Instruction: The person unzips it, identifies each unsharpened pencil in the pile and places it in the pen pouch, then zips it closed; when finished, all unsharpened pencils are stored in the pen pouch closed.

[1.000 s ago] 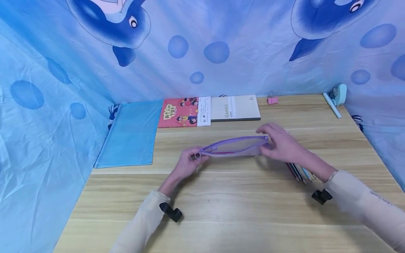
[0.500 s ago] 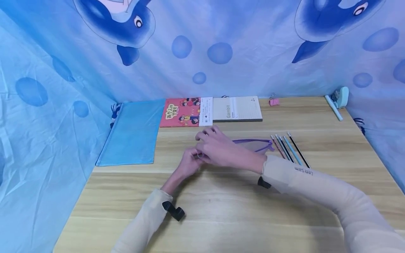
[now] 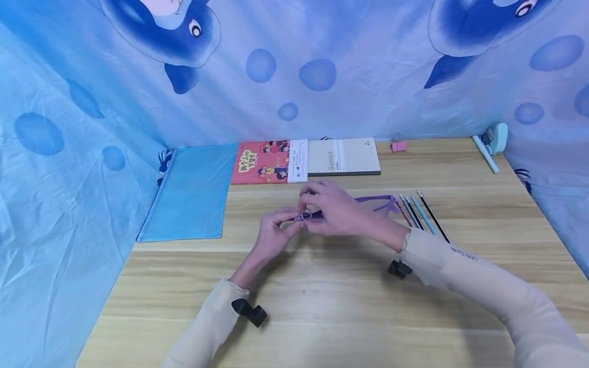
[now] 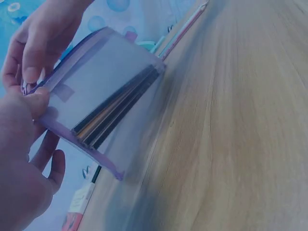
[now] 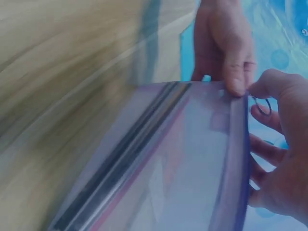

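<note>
A translucent purple zip pouch (image 4: 108, 72) stands tilted above the table, with several dark pencils (image 4: 115, 110) visible through its side. My left hand (image 3: 271, 236) grips the pouch's left top corner between thumb and fingers. Close beside it, my right hand (image 3: 340, 210) pinches the zipper at the metal ring (image 5: 263, 114) of the pull. Toward the pouch's right end the two purple zip edges stand apart in the head view. My right hand and forearm hide the middle of the pouch there.
Several pencils (image 3: 424, 215) lie on the table right of the pouch. Along the back are a blue mesh folder (image 3: 186, 197), a red book (image 3: 262, 163), a notebook (image 3: 345, 156), a pink binder clip (image 3: 398, 146), a light-blue pen (image 3: 485, 153) and a mint-coloured item (image 3: 498, 139).
My right hand has left the pouch's right end and crossed to the left corner, then shifted slightly right with the zipper ring. My left hand keeps its grip on the corner.
</note>
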Demonstrator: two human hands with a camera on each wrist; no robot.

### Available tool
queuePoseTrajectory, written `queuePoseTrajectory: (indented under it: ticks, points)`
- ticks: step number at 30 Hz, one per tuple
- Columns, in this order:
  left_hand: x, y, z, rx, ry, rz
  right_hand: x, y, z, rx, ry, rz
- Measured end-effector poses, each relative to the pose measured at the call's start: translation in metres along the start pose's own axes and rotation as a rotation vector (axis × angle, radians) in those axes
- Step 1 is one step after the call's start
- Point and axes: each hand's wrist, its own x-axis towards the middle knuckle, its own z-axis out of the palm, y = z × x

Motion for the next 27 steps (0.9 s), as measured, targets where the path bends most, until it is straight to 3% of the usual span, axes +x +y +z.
queuePoseTrajectory:
  ticks: [3, 8, 12, 16, 19, 24, 27]
  points:
    - [0.001, 0.005, 0.0, 0.061, 0.008, 0.011, -0.007, 0.003, 0.001, -0.058, 0.03, -0.017]
    - [-0.001, 0.007, -0.005, 0.14, 0.023, -0.054, -0.029, 0.017, -0.007, -0.129, 0.037, 0.01]
    - [-0.007, -0.011, -0.018, 0.17, 0.08, -0.136, -0.059, 0.041, -0.028, -0.165, 0.11, 0.006]
    - [-0.009, -0.029, -0.031, 0.195, 0.145, -0.153, -0.091, 0.067, -0.053, -0.198, 0.216, 0.026]
    - [-0.005, -0.032, -0.034, 0.232, 0.112, -0.113, -0.107, 0.077, -0.064, -0.211, 0.222, 0.057]
    - [-0.002, -0.034, -0.033, 0.305, 0.019, -0.042, -0.121, 0.075, -0.063, -0.173, 0.127, 0.071]
    - [-0.007, -0.036, -0.033, 0.349, -0.047, -0.037, -0.131, 0.071, -0.056, -0.124, 0.05, 0.089]
